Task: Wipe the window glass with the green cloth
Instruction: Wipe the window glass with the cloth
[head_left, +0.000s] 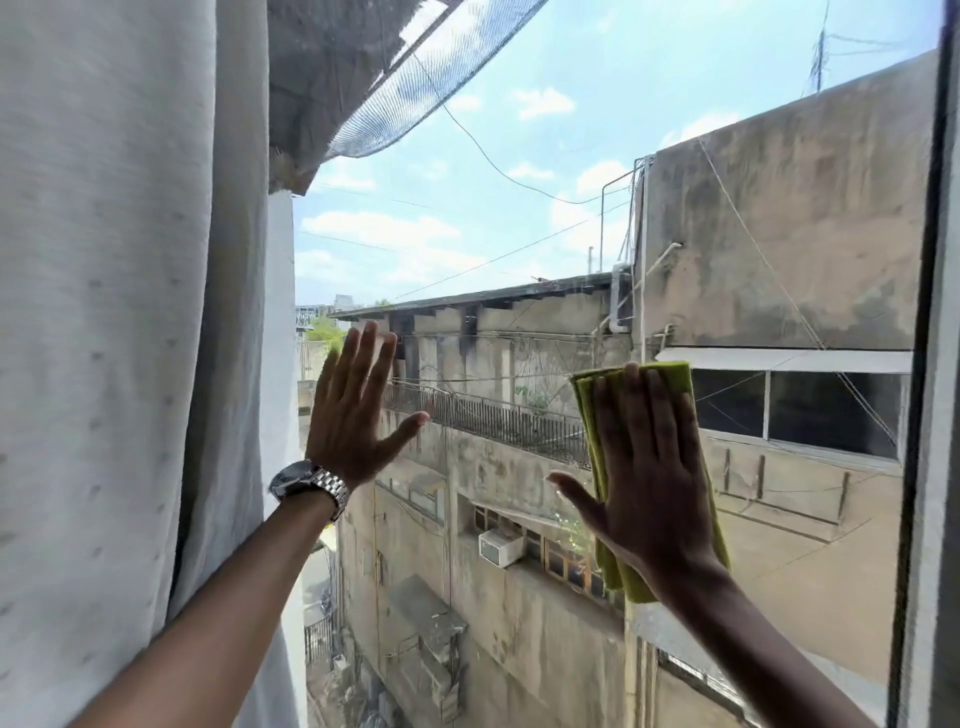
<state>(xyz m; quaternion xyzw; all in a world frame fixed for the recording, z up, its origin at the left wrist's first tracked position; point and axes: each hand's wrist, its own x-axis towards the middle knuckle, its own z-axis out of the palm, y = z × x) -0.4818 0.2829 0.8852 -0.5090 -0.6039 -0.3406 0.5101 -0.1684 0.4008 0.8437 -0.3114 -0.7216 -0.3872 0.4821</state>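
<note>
The window glass (519, 208) fills the middle of the view, with sky and old concrete buildings behind it. My right hand (652, 467) lies flat with fingers spread, pressing the folded green cloth (589, 410) against the pane at the right centre. The cloth shows above the fingertips, along the left of the hand and below the palm. My left hand (353, 410) rests flat and open on the glass at the left centre, holding nothing. A metal watch (309, 486) sits on that wrist.
A white curtain (130, 338) hangs along the whole left side, next to my left arm. The dark window frame (924, 364) runs down the right edge. Outside, netting (415, 78) hangs at the top left.
</note>
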